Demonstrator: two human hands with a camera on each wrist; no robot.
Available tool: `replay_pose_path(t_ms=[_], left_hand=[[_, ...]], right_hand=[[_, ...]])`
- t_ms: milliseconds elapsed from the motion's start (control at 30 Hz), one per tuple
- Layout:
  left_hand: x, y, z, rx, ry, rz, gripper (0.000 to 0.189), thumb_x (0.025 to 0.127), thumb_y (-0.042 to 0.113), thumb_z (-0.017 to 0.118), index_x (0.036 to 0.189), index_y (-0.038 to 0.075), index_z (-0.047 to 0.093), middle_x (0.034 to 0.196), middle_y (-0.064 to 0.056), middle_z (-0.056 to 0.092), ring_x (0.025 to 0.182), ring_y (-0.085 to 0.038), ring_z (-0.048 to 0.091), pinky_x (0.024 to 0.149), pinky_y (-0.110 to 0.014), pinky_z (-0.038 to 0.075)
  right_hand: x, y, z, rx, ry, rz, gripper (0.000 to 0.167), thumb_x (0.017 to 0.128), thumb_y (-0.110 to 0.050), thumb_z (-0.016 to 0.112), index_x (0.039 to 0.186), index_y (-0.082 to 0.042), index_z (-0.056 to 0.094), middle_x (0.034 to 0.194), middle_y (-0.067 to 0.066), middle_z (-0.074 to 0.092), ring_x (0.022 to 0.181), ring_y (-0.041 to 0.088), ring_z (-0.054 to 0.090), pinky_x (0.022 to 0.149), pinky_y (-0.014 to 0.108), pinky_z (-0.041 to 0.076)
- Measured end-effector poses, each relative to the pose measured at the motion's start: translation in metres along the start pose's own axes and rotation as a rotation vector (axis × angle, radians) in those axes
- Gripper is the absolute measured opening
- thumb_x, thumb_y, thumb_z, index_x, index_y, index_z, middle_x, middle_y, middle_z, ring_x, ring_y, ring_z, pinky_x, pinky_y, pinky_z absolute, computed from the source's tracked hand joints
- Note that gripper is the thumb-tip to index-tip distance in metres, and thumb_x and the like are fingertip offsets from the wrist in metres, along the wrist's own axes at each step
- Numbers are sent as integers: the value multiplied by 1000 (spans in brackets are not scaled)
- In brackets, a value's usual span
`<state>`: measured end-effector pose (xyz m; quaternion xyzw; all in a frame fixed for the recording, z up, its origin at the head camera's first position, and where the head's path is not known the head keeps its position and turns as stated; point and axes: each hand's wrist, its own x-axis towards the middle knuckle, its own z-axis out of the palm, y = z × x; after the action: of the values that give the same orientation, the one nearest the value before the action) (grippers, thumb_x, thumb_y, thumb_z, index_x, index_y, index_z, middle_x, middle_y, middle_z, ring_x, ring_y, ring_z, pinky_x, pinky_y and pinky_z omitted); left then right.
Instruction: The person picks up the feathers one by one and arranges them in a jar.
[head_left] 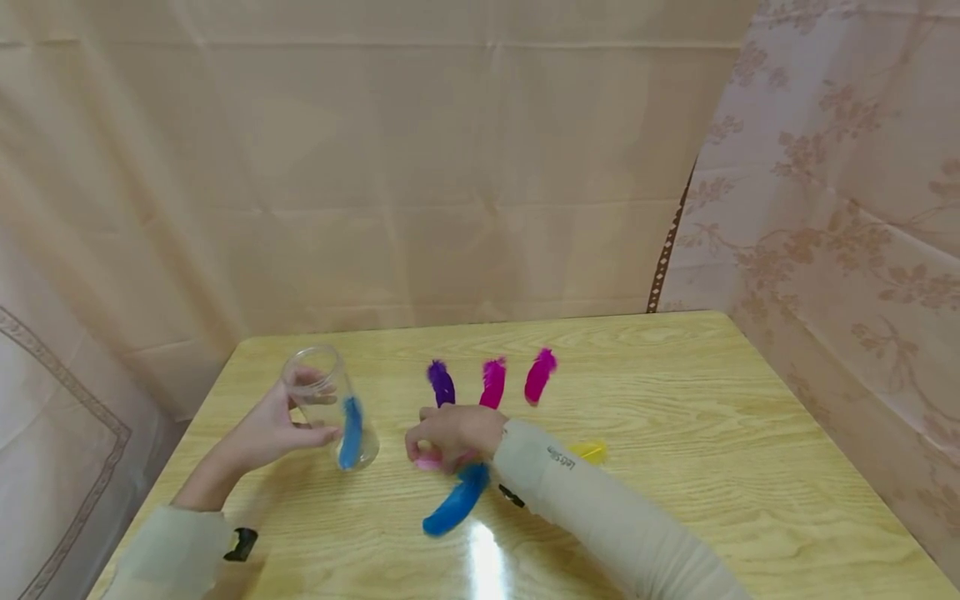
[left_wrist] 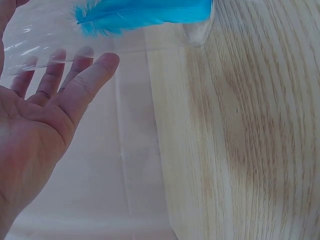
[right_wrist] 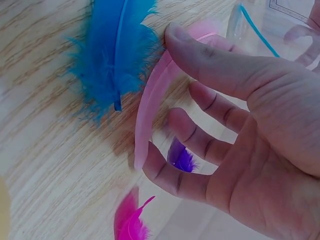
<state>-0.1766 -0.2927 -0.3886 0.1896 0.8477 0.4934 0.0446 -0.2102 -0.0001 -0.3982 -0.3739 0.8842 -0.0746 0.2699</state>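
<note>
My left hand (head_left: 281, 421) holds a clear glass (head_left: 315, 400) at the table's left side, fingers behind it and thumb at its front. In the head view the glass slants, its mouth up and left. A blue feather (head_left: 351, 433) lies inside it, also seen in the left wrist view (left_wrist: 150, 14). My right hand (head_left: 453, 433) is low over the table's middle, its thumb and fingers on a pale pink feather (right_wrist: 155, 97). Just in front of that hand lies another blue feather (head_left: 456, 502).
Beyond the right hand lie a purple feather (head_left: 442, 383) and two magenta feathers, one nearer the middle (head_left: 492, 383) and one farther right (head_left: 540, 377). A yellow feather (head_left: 590, 452) shows partly behind the right sleeve. Curtains surround the wooden table (head_left: 675, 383).
</note>
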Motion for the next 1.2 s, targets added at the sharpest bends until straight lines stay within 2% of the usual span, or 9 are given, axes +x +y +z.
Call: replay_pose_path(t_ms=[233, 433, 600, 833, 1200], left_hand=[[0, 0, 0, 5, 4, 8, 73, 85, 10, 83, 136, 4, 31, 137, -24, 47, 124, -34, 55, 81, -33, 59], [0, -1, 1, 8, 2, 16, 73, 85, 11, 83, 135, 3, 31, 137, -24, 46, 125, -43, 52, 81, -33, 59], [1, -1, 2, 13, 0, 12, 73, 85, 11, 84, 135, 3, 31, 138, -26, 46, 125, -43, 52, 81, -32, 59], [3, 1, 1, -4, 1, 20, 75, 85, 9, 83, 136, 2, 29, 139, -28, 45, 126, -47, 50, 81, -33, 60], [2, 0, 0, 2, -2, 10, 75, 85, 10, 83, 136, 0, 29, 138, -26, 47, 125, -44, 51, 81, -33, 59]], right_hand=[[-1, 1, 0, 25, -1, -9, 31, 88, -5, 79, 97, -33, 68, 99, -6, 51, 91, 14, 51, 71, 24, 49], [3, 6, 3, 9, -7, -40, 23, 88, -5, 80, 91, -26, 70, 91, -8, 57, 86, 10, 51, 71, 21, 47], [2, 9, 6, 50, 12, -42, 20, 87, -6, 81, 88, -22, 68, 84, -8, 57, 82, 9, 52, 68, 21, 46], [-4, 13, 4, 110, 63, -35, 20, 87, -6, 81, 88, -22, 68, 83, -7, 57, 81, 10, 52, 68, 22, 47], [-3, 21, 8, 131, 81, -99, 15, 87, -13, 81, 91, -22, 69, 84, -9, 60, 80, 9, 53, 72, 20, 48]])
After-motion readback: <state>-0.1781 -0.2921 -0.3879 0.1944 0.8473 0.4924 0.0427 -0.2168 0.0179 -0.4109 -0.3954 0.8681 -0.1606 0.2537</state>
